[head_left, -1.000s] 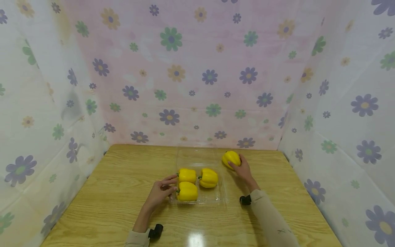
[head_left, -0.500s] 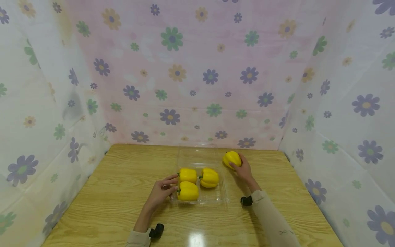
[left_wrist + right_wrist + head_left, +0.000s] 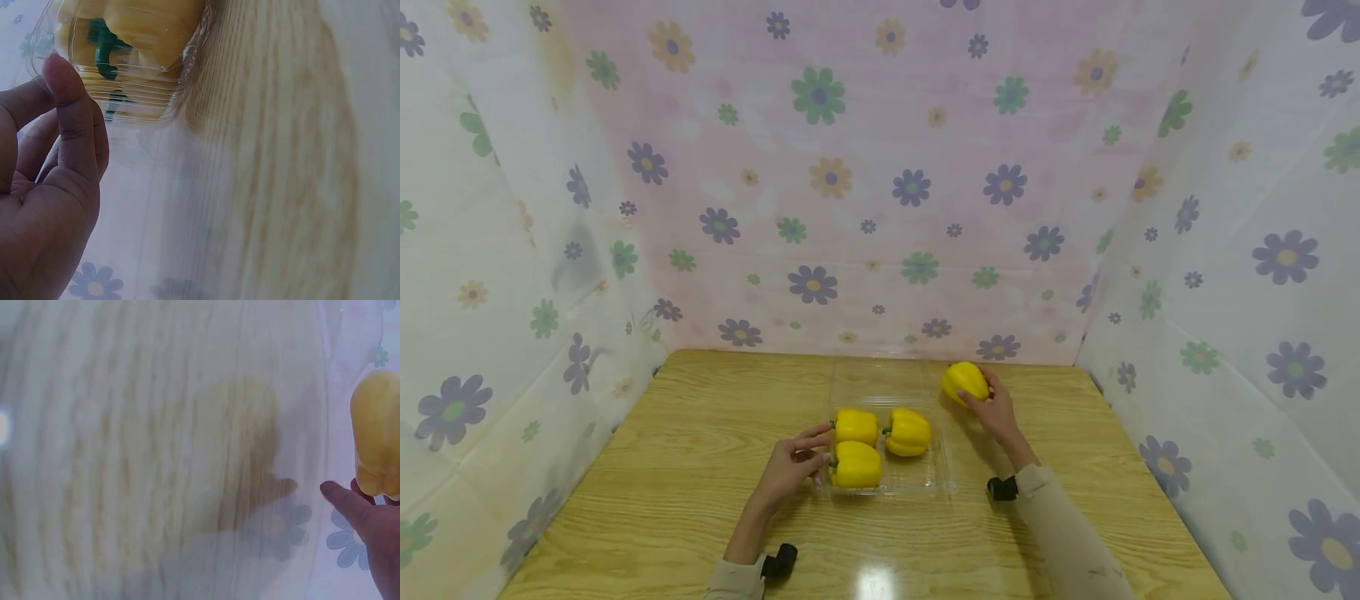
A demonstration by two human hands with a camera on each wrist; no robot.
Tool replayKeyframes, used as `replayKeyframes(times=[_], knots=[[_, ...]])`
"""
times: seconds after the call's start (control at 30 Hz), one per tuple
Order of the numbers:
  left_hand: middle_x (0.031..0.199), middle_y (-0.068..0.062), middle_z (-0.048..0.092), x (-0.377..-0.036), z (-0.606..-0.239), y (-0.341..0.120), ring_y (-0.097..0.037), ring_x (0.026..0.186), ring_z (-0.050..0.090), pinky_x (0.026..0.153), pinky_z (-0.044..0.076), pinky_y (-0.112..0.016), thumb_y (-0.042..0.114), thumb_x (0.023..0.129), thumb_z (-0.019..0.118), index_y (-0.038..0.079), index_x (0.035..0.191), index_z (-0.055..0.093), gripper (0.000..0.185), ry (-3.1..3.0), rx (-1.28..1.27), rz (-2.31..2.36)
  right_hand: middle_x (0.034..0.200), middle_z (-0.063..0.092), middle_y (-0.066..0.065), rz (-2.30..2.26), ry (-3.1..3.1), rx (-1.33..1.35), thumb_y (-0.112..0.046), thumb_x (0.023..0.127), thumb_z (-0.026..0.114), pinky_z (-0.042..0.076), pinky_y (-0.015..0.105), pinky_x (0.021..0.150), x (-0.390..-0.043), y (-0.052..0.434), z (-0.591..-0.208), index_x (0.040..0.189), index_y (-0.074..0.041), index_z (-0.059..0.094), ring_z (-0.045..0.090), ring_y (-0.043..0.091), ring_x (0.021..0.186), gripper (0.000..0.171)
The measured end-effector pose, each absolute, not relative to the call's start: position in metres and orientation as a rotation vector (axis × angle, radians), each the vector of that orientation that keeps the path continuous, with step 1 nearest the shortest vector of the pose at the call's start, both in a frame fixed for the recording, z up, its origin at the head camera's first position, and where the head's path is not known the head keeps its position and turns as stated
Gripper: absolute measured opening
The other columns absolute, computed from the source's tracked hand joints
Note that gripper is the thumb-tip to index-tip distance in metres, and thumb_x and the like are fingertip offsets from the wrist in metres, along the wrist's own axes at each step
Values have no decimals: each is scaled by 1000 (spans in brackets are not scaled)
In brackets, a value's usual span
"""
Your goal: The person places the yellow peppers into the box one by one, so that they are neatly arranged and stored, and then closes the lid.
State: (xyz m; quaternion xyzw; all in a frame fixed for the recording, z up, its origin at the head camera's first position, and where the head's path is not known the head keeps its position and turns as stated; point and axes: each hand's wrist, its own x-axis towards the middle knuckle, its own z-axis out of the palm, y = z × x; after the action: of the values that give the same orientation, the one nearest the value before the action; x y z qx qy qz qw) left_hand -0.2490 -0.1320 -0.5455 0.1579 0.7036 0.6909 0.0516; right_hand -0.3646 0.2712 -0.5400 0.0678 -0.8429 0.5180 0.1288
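On the wooden table [image 3: 685,467], the clear plastic tray [image 3: 917,479] sits at the centre, three yellow peppers [image 3: 856,464] filling its near and middle part; its bare far end toward 12 o'clock gives room from above. The left hand [image 3: 790,467] blocks the tray's 9 o'clock edge. The right hand [image 3: 996,412], holding a fourth pepper [image 3: 964,382], occupies the 2 o'clock side. Flowered cloth walls [image 3: 880,183] close off 9, 12 and 3 o'clock; wide bare tabletop lies toward 8 o'clock.
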Motion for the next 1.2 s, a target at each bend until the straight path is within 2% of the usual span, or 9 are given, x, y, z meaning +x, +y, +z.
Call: replayKeyframes(times=[0.13,0.2,0.37,0.43,0.6,0.77,1.03,1.2], knots=[[156,-24,42,-249,-549,-132,-14,82,63,60,54,-20,6,98,67,-13,131,61,38,2135,492,2102,145,52,23,1503,-2392,234,-15,94,75,46,37,90,-360,268,-540,151,-1,45,53,34,118,66],[156,-25,41,-248,-550,-132,-12,82,63,59,54,-20,5,98,66,-14,131,61,38,2128,493,2106,145,52,25,1505,-2354,258,-12,93,76,44,35,89,-355,266,-537,150,1,46,52,35,117,66],[156,-24,41,-248,-549,-132,-15,86,64,60,54,-20,6,98,67,-13,131,61,39,2128,486,2105,146,49,32,1570,-2237,347,-1,90,76,45,45,92,-336,258,-517,147,11,46,52,42,118,66],[156,-23,42,-248,-549,-132,-17,88,64,60,54,-20,7,98,67,-13,131,61,39,2137,484,2098,146,49,33,1589,-2206,370,2,88,76,45,46,94,-329,256,-508,145,12,46,53,42,118,65],[156,-23,42,-248,-547,-131,-20,90,65,60,55,-21,7,98,67,-12,131,61,38,2142,477,2094,146,51,30,1627,-2169,392,5,87,76,46,37,95,-325,255,-505,144,10,50,54,32,118,64],[156,-23,42,-249,-545,-132,-15,84,63,60,54,-20,5,98,67,-12,131,61,37,2128,478,2111,144,54,23,1685,-2118,413,1,88,77,47,26,93,-333,258,-521,146,-1,53,55,14,113,63],[156,-23,42,-250,-546,-132,-12,85,65,60,55,-20,4,98,67,-13,132,61,39,2127,487,2115,140,56,24,1743,-2071,503,5,88,76,51,19,90,-328,257,-518,146,-2,53,60,9,109,63],[156,-23,42,-250,-546,-132,-12,83,64,60,55,-20,4,98,67,-13,133,60,39,2122,494,2117,138,58,22,1771,-2034,581,9,86,75,54,20,91,-325,257,-516,145,1,52,62,10,110,63]])
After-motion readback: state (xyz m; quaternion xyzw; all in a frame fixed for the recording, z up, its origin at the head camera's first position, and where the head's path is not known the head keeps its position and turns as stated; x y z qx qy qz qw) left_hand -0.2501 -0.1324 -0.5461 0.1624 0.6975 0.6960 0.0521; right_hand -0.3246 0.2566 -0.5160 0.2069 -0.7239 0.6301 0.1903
